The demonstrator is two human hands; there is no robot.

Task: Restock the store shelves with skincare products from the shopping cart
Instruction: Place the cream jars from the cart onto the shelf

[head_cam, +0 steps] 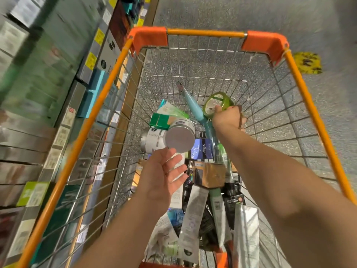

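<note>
Both forearms reach down from the near edge into the cart [108,88], a wire basket with an orange rim. Near the cart's handle end lies a heap of sachets [190,225], tubes and dark boxes, packed close and overlapping.

Over that heap hovers the left hand [164,175], palm up, fingers spread and relaxed, holding nothing. Just beyond its fingertips sits a silver jar [180,137] on its side, its flat round end facing the camera (whether the fingers touch it cannot be told). A white tub [152,140] lies against the jar on the cart's left side, with a green box [159,121] just behind both.

Farther toward the cart's front, the right hand [229,117] curls around a green tub [217,103], gripping it by its lower edge so the labelled face tilts upward. Beside that hand, toward the cart's left, a pale blue tube [194,105] slants up, its crimped end toward the front wall.

Left of the cart stand blurred shelves [38,78] of boxed goods with yellow price tags [90,60].
</note>
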